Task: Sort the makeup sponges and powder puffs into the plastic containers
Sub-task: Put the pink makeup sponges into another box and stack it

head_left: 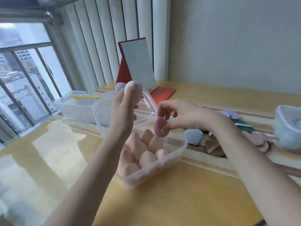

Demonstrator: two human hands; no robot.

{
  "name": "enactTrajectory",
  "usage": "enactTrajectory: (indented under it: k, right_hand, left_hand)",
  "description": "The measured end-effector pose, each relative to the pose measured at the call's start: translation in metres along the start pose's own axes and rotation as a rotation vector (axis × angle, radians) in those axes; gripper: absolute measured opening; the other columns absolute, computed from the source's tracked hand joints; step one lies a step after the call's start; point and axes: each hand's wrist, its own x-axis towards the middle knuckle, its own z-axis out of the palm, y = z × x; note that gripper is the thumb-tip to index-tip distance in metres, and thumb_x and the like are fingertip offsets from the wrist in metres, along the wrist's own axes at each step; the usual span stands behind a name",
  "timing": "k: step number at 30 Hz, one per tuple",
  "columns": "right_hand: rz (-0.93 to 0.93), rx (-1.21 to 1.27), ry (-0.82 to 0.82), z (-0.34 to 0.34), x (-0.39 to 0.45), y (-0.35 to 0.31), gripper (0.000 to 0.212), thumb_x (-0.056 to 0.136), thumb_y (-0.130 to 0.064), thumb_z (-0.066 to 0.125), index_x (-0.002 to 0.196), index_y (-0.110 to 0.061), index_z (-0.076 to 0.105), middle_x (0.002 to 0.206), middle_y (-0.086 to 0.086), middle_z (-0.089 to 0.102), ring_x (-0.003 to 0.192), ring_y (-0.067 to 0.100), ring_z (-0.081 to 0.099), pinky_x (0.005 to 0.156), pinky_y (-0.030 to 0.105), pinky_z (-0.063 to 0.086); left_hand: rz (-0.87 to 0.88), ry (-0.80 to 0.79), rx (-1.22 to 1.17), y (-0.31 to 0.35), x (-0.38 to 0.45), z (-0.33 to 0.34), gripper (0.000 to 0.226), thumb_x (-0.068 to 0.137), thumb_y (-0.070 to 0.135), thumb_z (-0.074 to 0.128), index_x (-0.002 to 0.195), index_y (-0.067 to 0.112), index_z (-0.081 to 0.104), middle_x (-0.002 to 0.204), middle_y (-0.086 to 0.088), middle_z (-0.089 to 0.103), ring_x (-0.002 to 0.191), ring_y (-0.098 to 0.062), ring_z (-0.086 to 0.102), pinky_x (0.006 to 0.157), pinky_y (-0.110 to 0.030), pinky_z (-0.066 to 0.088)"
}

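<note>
Left hand [123, 111] is raised, fingers curled round a peach sponge [135, 91]; right hand [177, 116] pinches a mauve sponge [159, 127] just above the tub [162, 167] of peach sponges; puffs [211, 144] lie at right on the table [179, 201].

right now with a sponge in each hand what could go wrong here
1. The right hand pinches the mauve sponge over the container of peach sponges; dropped there, the colours mix.
2. That container looks nearly full, so the peach sponge in the left hand may roll out.
</note>
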Motion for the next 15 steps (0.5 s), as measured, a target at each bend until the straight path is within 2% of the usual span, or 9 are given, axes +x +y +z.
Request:
enactTrajectory:
  k: [3, 5, 7, 9, 12, 15]
  right_hand:
    - [-0.020, -0.203, 0.006, 0.003, 0.002, -0.008, 0.027, 0.065, -0.030, 0.082, 0.081, -0.034, 0.061, 0.086, -0.016, 0.051, 0.085, -0.003, 0.044, 0.064, 0.025, 0.038]
    - [-0.036, -0.271, 0.011, 0.007, 0.003, -0.014, 0.026, 0.064, -0.028, 0.081, 0.079, -0.033, 0.061, 0.084, -0.012, 0.051, 0.082, 0.000, 0.044, 0.063, 0.027, 0.037]
    - [-0.037, -0.224, -0.007, 0.010, 0.003, -0.016, 0.026, 0.064, -0.021, 0.079, 0.078, -0.032, 0.059, 0.081, -0.012, 0.059, 0.079, 0.002, 0.051, 0.061, 0.027, 0.038]
    - [-0.027, -0.169, -0.018, 0.012, 0.002, -0.015, 0.026, 0.065, -0.018, 0.077, 0.078, -0.032, 0.059, 0.078, -0.016, 0.063, 0.077, 0.001, 0.055, 0.061, 0.024, 0.037]
    - [-0.014, -0.340, -0.046, 0.013, 0.003, -0.014, 0.019, 0.070, -0.026, 0.076, 0.079, -0.032, 0.060, 0.079, -0.016, 0.064, 0.079, 0.002, 0.053, 0.060, 0.021, 0.030]
    - [-0.022, -0.483, -0.080, 0.017, 0.004, -0.012, 0.009, 0.078, -0.031, 0.069, 0.083, -0.030, 0.061, 0.078, -0.015, 0.064, 0.079, 0.008, 0.054, 0.057, 0.020, 0.027]
  left_hand:
    - [0.034, -0.082, 0.106, -0.009, 0.003, 0.000, 0.069, 0.075, 0.064, 0.038, 0.078, -0.003, 0.054, 0.077, -0.005, 0.046, 0.073, -0.017, 0.044, 0.059, -0.035, 0.034]
    - [0.021, -0.166, 0.175, -0.014, 0.000, 0.000, 0.059, 0.076, 0.066, 0.039, 0.071, 0.009, 0.055, 0.075, -0.004, 0.046, 0.080, -0.020, 0.045, 0.064, -0.036, 0.036]
    - [0.039, -0.237, 0.265, -0.015, -0.003, 0.001, 0.046, 0.077, 0.067, 0.039, 0.063, 0.025, 0.051, 0.076, -0.004, 0.046, 0.083, -0.014, 0.044, 0.068, -0.031, 0.035]
    - [0.073, -0.268, 0.285, -0.014, -0.004, 0.002, 0.043, 0.078, 0.069, 0.039, 0.063, 0.030, 0.051, 0.079, -0.007, 0.049, 0.086, -0.012, 0.044, 0.071, -0.028, 0.035]
    - [0.048, -0.223, 0.208, -0.010, -0.003, 0.001, 0.044, 0.080, 0.067, 0.039, 0.065, 0.028, 0.051, 0.075, 0.002, 0.048, 0.091, -0.024, 0.047, 0.077, -0.040, 0.042]
    - [0.053, -0.216, 0.175, -0.011, -0.003, 0.000, 0.046, 0.082, 0.064, 0.038, 0.067, 0.023, 0.050, 0.072, 0.006, 0.045, 0.089, -0.024, 0.043, 0.081, -0.050, 0.045]
